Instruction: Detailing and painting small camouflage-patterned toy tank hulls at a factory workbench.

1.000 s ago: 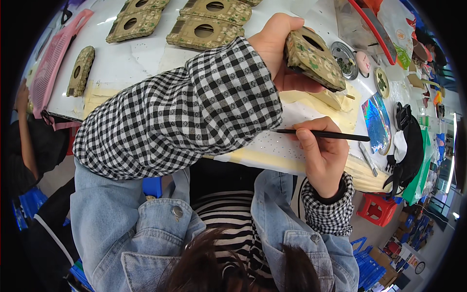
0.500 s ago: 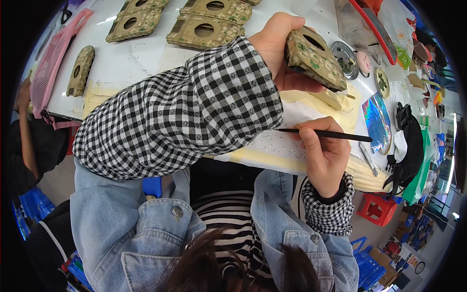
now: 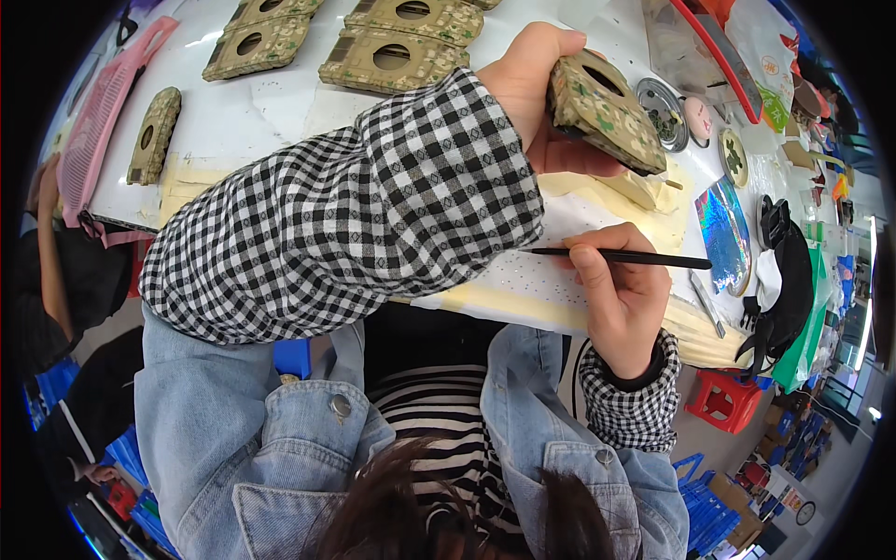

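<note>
My left hand (image 3: 523, 79) is wrapped round a camouflage-patterned, box-like piece (image 3: 623, 126) with a dark oval opening, held tilted above the table. In my right hand (image 3: 627, 299), pinched between thumb and fingers, lies a slim black pointed tool (image 3: 667, 259); I cannot tell whether it is a pair of tweezers or a pen. Its thin tip points left, over a white sheet (image 3: 523, 280) scattered with tiny dark specks, close to my left sleeve. Part of the sheet is hidden under that sleeve.
More camouflage pieces (image 3: 373, 79) stand at the far left, with a single one (image 3: 157, 135) nearer the pink basket (image 3: 112, 121). Right of my hands are a round metal dish (image 3: 661, 112), a shiny holographic sheet (image 3: 723, 238) and a cutter knife (image 3: 707, 303). People sit at left.
My right hand and the black tool have shifted slightly left. My left hand and the camouflage piece look still. At lower left, another person's hand has come into view.
</note>
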`<state>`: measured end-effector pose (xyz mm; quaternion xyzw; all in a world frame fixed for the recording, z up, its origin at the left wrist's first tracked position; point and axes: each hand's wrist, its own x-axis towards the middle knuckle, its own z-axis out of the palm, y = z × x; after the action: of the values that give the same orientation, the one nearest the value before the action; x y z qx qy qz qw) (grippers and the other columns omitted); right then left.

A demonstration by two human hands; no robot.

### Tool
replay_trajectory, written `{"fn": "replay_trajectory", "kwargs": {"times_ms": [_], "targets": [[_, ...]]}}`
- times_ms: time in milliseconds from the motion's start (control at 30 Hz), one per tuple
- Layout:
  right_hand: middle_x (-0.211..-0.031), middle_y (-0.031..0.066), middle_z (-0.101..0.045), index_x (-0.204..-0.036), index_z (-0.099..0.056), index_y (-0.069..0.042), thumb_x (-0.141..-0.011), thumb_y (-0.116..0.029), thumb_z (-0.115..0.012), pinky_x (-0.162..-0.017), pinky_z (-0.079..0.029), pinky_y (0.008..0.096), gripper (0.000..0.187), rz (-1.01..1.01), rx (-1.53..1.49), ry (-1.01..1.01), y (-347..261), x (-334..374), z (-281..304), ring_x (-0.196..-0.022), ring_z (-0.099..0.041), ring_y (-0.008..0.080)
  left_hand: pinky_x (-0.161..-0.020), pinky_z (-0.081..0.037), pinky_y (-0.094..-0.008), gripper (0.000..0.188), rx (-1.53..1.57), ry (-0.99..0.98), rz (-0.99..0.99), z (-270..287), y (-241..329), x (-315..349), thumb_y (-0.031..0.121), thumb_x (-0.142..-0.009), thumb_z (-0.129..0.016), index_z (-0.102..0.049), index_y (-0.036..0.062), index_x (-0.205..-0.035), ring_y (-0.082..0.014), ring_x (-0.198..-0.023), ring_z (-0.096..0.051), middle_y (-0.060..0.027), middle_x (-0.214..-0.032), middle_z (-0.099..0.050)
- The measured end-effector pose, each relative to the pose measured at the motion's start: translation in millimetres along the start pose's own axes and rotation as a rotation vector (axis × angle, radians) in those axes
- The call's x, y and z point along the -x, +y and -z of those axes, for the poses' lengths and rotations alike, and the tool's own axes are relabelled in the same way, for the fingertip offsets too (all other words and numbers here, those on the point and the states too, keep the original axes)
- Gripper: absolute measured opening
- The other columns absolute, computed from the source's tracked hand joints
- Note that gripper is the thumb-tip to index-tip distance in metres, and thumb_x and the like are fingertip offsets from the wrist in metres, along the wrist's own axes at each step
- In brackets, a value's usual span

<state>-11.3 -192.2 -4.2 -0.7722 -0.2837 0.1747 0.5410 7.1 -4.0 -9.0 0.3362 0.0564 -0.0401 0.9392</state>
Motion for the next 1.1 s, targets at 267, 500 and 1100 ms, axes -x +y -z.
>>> {"fn": "replay_trajectory", "kwargs": {"times_ms": [267,500,1100], "targets": [[-0.073,0.0062,-0.062,-0.084,-0.06,0.004,-0.083,-0.006,-0.063,-0.06,-0.045,0.0201,0.011,0.036,0.007,0.013,-0.3,0.0,-0.5,-0.064,-0.056,0.0092,-0.067,-0.06,-0.0325,0.053,0.003,0.001,-0.009,-0.3,0.5,1.5,0.043,-0.087,-0.036,-0.042,-0.0033,-0.114,-0.0293,-0.086,-0.064,-0.021,-0.102,-0.057],[-0.075,0.0074,-0.062,-0.084,-0.059,0.004,-0.083,-0.006,-0.063,-0.062,-0.046,0.0203,0.011,0.042,-0.005,0.017,0.1,0.5,0.1,-0.067,-0.057,0.0097,-0.066,-0.06,-0.033,0.053,0.019,0.012,0.004,-0.8,0.4,1.4,0.043,-0.087,-0.037,-0.042,-0.0034,-0.113,-0.0294,-0.085,-0.065,-0.0212,-0.102,-0.057],[-0.08,0.0093,-0.062,-0.088,-0.054,0.003,-0.087,-0.006,-0.058,-0.064,-0.045,0.0203,0.01,0.085,-0.1,0.095,-2.4,2.3,7.5,-0.07,-0.058,0.0104,-0.068,-0.059,-0.0332,0.055,0.003,0.013,0.003,2.2,2.6,-1.2,0.042,-0.088,-0.037,-0.043,-0.0061,-0.114,-0.0295,-0.088,-0.064,-0.0217,-0.104,-0.057]]}}
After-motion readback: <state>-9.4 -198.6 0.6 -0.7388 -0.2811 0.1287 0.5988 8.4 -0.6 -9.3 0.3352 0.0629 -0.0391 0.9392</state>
